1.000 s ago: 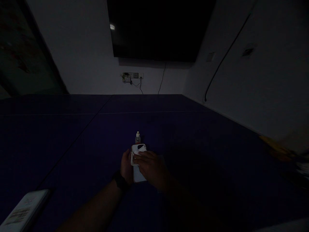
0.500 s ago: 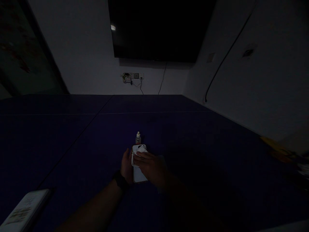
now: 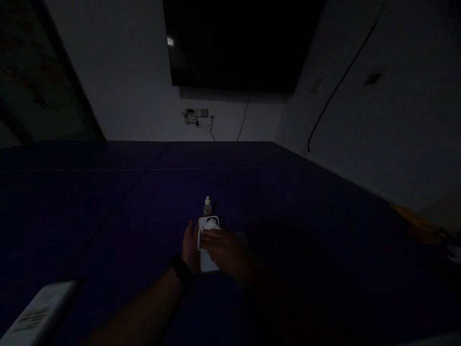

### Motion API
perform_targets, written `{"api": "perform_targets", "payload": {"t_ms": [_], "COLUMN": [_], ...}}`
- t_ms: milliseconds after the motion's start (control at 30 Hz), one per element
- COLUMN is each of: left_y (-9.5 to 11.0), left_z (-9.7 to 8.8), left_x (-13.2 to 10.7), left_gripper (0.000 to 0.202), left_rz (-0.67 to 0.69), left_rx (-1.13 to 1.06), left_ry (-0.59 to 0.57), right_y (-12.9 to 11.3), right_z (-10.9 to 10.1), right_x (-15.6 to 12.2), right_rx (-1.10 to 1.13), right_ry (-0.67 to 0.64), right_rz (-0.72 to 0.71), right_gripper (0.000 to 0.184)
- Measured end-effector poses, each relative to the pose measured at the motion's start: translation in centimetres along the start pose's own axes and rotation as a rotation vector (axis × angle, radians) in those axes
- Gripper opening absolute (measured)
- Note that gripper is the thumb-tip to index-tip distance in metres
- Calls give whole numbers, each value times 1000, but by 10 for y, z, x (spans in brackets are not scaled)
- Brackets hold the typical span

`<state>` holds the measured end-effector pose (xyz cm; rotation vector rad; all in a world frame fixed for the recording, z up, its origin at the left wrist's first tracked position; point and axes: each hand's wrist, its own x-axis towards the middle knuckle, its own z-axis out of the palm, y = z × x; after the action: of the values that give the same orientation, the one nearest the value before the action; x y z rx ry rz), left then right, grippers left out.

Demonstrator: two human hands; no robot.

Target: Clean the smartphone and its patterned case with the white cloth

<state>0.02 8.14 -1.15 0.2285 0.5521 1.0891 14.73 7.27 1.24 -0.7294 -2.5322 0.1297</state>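
Low in the dim head view, my left hand (image 3: 189,247), with a dark watch at the wrist, curls around the left edge of a white-rimmed phone case (image 3: 199,243). A dark camera cutout shows at the case's top. My right hand (image 3: 228,252) presses a crumpled white tissue (image 3: 211,224) onto the case, fingers together. Under the case lies a flat white rectangular thing (image 3: 208,263) with a brownish edge; its kind is unclear. Just behind stands a small clear dropper bottle (image 3: 207,207) with a white top.
The dark blue tabletop (image 3: 144,206) runs to the wall. At the lower left lies a white pad or booklet (image 3: 36,310) with marks on it. Something yellow (image 3: 414,221) sits at the right edge. A large dark screen (image 3: 241,45) hangs above wall sockets (image 3: 204,113).
Both hands keep their hold on the case and tissue, with the right fingers shifted only slightly. The whole view has drifted a little.
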Motion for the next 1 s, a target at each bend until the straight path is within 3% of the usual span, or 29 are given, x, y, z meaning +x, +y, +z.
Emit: {"api": "perform_targets", "payload": {"t_ms": [167,267,400,567,733,867,1000], "left_y": [0,0,1,2,1,1,2], "left_z": [-1,-7,-14,-5,0,-5,-1], "left_x": [1,3,7,2,-2,1,0], "left_gripper": [56,53,53,57,54,56,55], "left_rz": [6,-19,-8,7,-17,-33,6], "left_rx": [20,18,26,56,39,30,39], "left_ry": [-14,-50,-16,15,-29,-11,33], "right_y": [6,11,2,0,12,2,-3], "right_z": [-11,-5,4,-9,0,5,-8], "right_x": [-8,-7,-1,-4,-6,-2,-4], "right_rx": [62,13,-42,7,-20,-36,9], "right_ry": [-25,45,53,-37,39,46,-23], "right_rz": [-22,22,-33,-32,28,-2,-8], "right_gripper": [32,36,34,32,41,37,36]}}
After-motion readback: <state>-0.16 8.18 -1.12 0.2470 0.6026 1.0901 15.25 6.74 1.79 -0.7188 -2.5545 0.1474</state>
